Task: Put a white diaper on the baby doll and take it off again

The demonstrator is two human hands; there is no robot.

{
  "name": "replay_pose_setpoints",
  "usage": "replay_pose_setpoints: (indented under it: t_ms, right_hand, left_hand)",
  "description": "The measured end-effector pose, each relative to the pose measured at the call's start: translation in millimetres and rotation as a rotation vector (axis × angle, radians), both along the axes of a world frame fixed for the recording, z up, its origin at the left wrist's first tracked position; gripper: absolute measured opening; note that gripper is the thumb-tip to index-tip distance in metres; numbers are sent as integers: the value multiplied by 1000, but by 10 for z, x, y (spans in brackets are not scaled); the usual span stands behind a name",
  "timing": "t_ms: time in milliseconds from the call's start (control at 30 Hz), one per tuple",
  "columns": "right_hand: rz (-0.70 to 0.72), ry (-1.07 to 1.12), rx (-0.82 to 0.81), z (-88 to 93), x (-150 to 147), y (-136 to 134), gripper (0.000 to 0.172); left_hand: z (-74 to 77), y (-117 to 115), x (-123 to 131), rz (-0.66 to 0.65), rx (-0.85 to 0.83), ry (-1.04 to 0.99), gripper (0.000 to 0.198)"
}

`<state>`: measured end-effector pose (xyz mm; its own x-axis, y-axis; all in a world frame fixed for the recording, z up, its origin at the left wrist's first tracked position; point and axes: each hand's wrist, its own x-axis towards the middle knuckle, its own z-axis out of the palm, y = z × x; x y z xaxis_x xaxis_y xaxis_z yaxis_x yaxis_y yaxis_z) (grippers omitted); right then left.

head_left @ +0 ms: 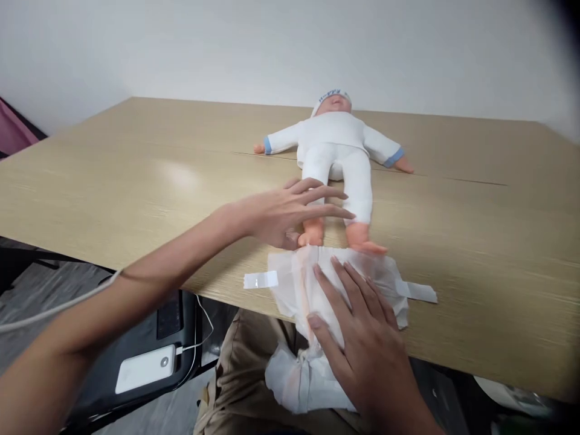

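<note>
A baby doll (336, 151) in a white suit and cap lies on its back on the wooden table (136, 175), feet toward me. My left hand (290, 211) reaches over its near leg with fingers stretched out and apart, holding nothing, thumb close to the foot. A white diaper (290, 278) lies spread at the table's front edge below the doll's feet, its lower half hanging over the edge. My right hand (357, 326) rests flat on the diaper, fingers extended.
A white power bank (145, 367) with a cable lies on a dark seat under the table at the left. My lap in tan trousers (235, 374) is below the table edge. A white wall stands behind the table.
</note>
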<state>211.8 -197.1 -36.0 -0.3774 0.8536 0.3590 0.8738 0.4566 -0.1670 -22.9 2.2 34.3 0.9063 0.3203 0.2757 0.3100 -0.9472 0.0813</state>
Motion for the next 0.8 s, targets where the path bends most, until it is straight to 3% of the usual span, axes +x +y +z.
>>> replay_pose_setpoints:
  t_ms: [200,567,800]
  right_hand:
    - [-16,4,-39,17,0,-12,66]
    - [-15,-1,-68,56,-1,-18,64]
    - [-31,34,-47,57,-42,-4,57]
  left_hand:
    - [15,197,277,-162,18,222,116]
    - [134,311,412,-197,11,234,111]
    - [67,288,501,-230,133,225,100]
